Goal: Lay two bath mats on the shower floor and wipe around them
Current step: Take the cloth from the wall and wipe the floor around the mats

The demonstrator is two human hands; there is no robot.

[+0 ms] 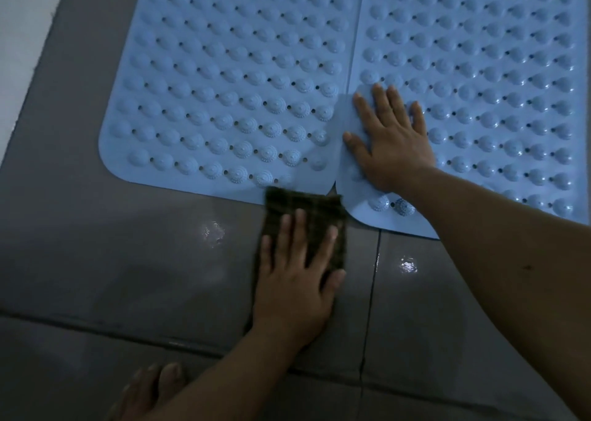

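Observation:
Two light blue bath mats with raised bumps and drain holes lie side by side on the grey tiled floor. The left mat (224, 78) touches the right mat (479, 68) along a seam. My right hand (390, 142) presses flat, fingers spread, on the near left corner of the right mat. My left hand (297, 280) presses flat on a dark checked cloth (319, 209) on the tiles, just below the left mat's near edge. The cloth's top edge meets the mats near the seam.
The grey floor tiles (128, 260) look wet and shiny, with light glints and a grout line running toward me. A pale wall or ledge (22, 36) borders the floor at far left. My bare foot (153, 392) rests at the bottom edge.

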